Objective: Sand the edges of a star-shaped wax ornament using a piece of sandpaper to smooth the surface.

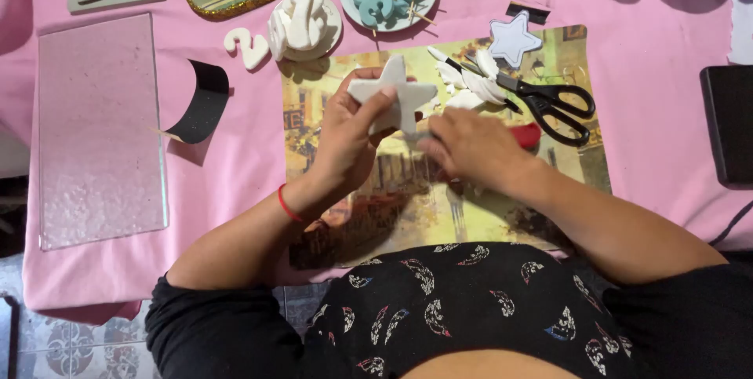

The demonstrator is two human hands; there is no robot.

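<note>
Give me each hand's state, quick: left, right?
Left hand: closed on the white star.
Right hand: closed around a red-handled tool, touching the star.

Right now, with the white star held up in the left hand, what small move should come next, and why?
Probably a short stroke of the right hand along the lower edge of the white star. The left hand holds the star tilted above the picture placemat, the right hand's red-handled tool sits close beneath it, and white trimmings lie beside the scissors.
</note>
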